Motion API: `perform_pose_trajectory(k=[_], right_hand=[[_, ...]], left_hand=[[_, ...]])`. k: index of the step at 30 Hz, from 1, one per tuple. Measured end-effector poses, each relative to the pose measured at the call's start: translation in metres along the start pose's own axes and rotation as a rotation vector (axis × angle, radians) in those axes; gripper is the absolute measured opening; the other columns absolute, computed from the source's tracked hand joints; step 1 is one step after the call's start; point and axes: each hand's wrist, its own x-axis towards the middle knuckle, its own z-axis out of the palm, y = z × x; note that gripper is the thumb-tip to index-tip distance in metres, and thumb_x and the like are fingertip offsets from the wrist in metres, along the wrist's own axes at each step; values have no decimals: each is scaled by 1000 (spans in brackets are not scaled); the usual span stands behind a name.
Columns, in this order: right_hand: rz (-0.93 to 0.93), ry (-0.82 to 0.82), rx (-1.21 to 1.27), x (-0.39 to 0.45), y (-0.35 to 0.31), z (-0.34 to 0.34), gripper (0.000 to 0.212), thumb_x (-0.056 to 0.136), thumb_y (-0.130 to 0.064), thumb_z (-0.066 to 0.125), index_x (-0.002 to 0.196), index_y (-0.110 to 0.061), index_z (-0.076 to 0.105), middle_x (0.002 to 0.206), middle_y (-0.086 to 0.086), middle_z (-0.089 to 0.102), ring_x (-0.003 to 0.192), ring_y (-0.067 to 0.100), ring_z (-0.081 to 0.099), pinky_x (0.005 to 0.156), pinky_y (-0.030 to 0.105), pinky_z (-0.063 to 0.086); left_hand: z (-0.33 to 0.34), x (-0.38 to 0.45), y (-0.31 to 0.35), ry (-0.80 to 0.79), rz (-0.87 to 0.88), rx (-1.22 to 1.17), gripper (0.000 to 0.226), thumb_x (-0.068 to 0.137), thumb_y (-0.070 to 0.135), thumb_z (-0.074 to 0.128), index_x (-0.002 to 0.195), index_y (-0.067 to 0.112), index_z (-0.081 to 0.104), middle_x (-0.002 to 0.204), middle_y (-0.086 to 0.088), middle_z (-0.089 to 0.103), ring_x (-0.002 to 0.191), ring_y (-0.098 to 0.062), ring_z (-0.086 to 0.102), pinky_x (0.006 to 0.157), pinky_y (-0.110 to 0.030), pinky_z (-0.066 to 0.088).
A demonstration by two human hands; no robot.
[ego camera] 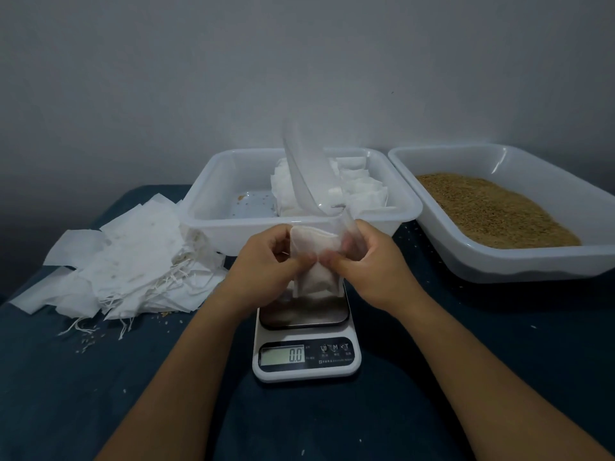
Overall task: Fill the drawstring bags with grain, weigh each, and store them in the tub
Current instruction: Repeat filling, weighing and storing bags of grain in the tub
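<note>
Head view: both hands — left hand (266, 261), right hand (369, 261) — pinch a drawstring bag (316, 261) just above the scale (306, 341); the right apparently also holds a clear scoop (306, 181). A loosened pinch could spill grain — skewing the weight.

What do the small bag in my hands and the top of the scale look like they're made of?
The bag looks like thin white non-woven or paper-like fabric: matte, slightly see-through, creased. The scale platform looks like brushed metal, probably steel, with a dull grey sheen; its body looks like glossy white plastic.
</note>
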Motion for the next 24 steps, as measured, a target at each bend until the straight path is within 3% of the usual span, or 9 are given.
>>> perform_pose_trajectory(k=[3,6,10,12,15,18,21,24], right_hand=[[34,-54,-53,-3,2,8,34,84,-22,88,79,-24,55,80,-1,68,77,21,68,78,47,60],[15,-65,-134,-4,4,11,34,83,-24,88,78,-22,55,77,-4,69,74,17,67,72,35,57],[20,-62,-225,-5,3,10,35,80,-31,90,79,-26,55,76,-11,66,67,-2,59,62,17,47],[24,-41,-247,-4,3,5,35,80,-39,89,83,-27,57,84,-9,67,72,0,60,65,17,48],[37,26,-217,-2,2,-2,35,84,-47,84,87,-23,58,96,-2,71,87,11,70,73,29,59],[38,136,-228,-1,2,-6,31,89,-55,75,88,-27,61,91,-6,73,83,9,70,66,26,57],[9,215,-243,-1,3,-9,29,92,-61,67,90,-32,60,88,-12,70,81,2,67,67,22,52],[-19,268,-208,1,7,-13,23,96,-57,66,93,-34,61,92,-11,72,85,0,69,74,22,52]], left_hand=[[-14,-1,-2,-20,-95,77,25,73,26,80,96,35,73,94,1,79,91,-23,77,79,-40,65],[-19,-3,-3,-51,-148,125,29,72,23,82,98,31,74,91,2,79,89,-24,76,83,-42,64],[-19,-2,-5,-14,-114,326,30,82,14,83,103,33,72,84,6,77,76,-13,73,73,-26,58],[-19,-1,-6,-4,-103,396,31,83,18,83,104,37,71,86,9,74,74,-5,69,73,-20,54],[-21,0,-10,54,-98,373,30,85,28,84,109,39,69,99,13,71,82,-3,68,81,-21,55],[-25,2,-15,172,-115,328,17,90,35,79,105,40,71,100,18,72,82,-5,69,79,-24,54],[-28,7,-23,351,-196,309,3,93,35,75,91,37,73,88,19,72,77,4,66,71,-20,48],[-32,10,-31,478,-336,207,3,93,34,72,92,32,70,87,7,71,68,-7,66,53,-22,49]])
